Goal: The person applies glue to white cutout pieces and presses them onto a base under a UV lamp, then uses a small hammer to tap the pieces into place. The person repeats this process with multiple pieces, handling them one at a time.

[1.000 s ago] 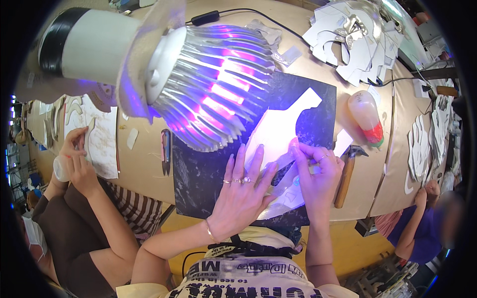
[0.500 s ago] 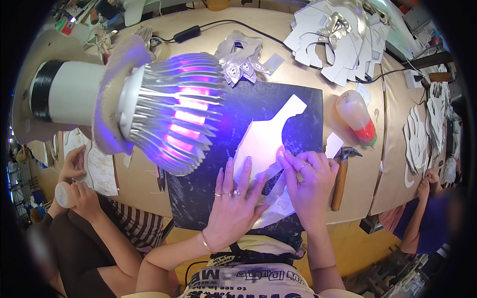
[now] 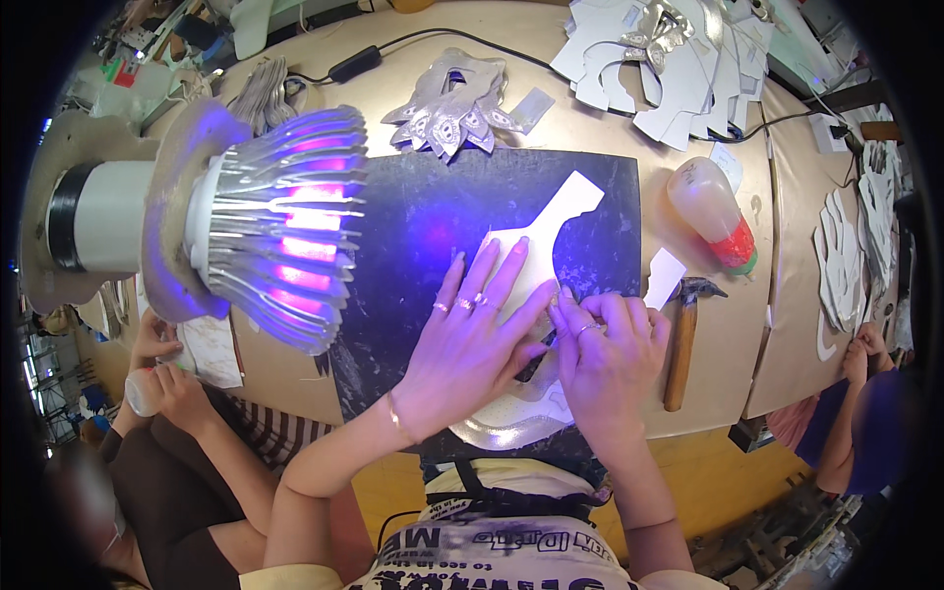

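A flat white cut-out piece (image 3: 562, 211) with a narrow arm and a curved edge lies on a black work board (image 3: 393, 187). My left hand (image 3: 462, 339) rests on it with fingers spread. At its curved edge, the thumb and forefinger of my right hand (image 3: 615, 359) are pinched together on the piece; the exact contact is partly hidden by the fingers. Below both hands, near the board's front edge, shows a curved part with a shiny silver border (image 3: 521, 425). Whether it is joined to the white piece I cannot tell.
A lit finned lamp (image 3: 275, 226) stands close on the left. Right of the board are a hammer (image 3: 680, 354), a white scrap (image 3: 665, 277) and a red-tipped bottle (image 3: 700, 202). Silver cut-outs (image 3: 452, 108) and white pieces (image 3: 595, 74) lie behind. Co-workers' hands (image 3: 182, 398) show at both sides.
My left hand has slid up and onto the white piece from its lower left edge. My right hand stays pinched at the curved edge. The lamp appears farther left.
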The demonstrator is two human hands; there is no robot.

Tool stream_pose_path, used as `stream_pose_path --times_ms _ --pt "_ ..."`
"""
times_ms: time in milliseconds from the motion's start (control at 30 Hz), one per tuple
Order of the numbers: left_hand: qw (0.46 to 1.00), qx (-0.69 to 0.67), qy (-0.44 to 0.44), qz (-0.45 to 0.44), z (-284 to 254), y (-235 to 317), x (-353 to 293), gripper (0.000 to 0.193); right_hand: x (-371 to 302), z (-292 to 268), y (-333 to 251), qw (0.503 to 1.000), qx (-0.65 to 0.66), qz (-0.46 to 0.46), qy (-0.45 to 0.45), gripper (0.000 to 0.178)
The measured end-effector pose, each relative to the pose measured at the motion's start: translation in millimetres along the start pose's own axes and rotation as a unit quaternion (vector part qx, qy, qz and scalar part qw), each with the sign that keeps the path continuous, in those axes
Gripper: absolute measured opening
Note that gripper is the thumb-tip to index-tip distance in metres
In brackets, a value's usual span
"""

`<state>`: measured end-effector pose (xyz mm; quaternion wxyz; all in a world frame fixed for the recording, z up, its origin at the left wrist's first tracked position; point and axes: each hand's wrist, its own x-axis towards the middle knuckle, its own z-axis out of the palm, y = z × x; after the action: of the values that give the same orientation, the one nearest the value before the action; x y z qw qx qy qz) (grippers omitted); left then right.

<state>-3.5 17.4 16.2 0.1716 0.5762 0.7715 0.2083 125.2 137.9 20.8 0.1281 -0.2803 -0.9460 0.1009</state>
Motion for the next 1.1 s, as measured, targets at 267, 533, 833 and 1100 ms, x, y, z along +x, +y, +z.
stream_pose_path --times_ms 267,533,833,1100 --pt "0.999 0.019 0.005 0.039 4 -13 5 0.06 -5 4 -4 1.0 -0.006 -0.007 0.016 0.022" --pt "0.997 0.008 -0.012 0.071 -9 -21 13 0.06 -3 6 -1 0.999 -0.009 -0.027 0.031 0.021" --pt "0.996 -0.013 0.005 0.082 -3 -28 11 0.06 -15 -7 8 0.995 -0.039 -0.091 -0.012 0.036" --pt "0.995 -0.002 0.017 0.1 0 -31 10 0.056 -20 -3 -1 0.971 -0.093 -0.21 -0.068 0.039"
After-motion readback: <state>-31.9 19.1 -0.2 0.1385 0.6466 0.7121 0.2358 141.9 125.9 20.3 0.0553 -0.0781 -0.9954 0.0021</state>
